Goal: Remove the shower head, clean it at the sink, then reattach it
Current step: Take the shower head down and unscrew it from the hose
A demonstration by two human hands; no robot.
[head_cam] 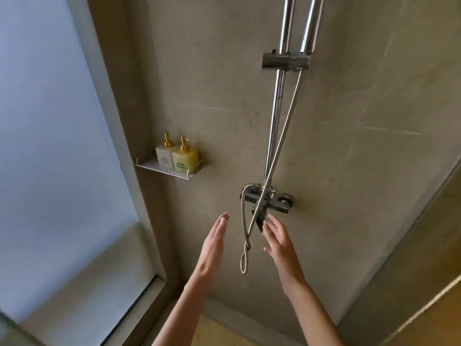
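The shower head's chrome handle [310, 23] stands in the bracket [287, 60] on the riser pipe [277, 108]; its spray face is cut off by the top edge. A metal hose [282, 143] runs down from the handle, loops low [245, 253] and joins the mixer valve [270, 199]. My left hand [214, 243] is raised with straight fingers, left of the hose loop and holding nothing. My right hand [280, 242] is open too, its fingertips just under the valve's lever, right of the loop.
A small metal shelf [164, 168] on the grey wall at left carries two pump bottles [177, 156]. A frosted glass panel [50, 121] fills the left side. Another wall meets this one at the right corner [424, 196].
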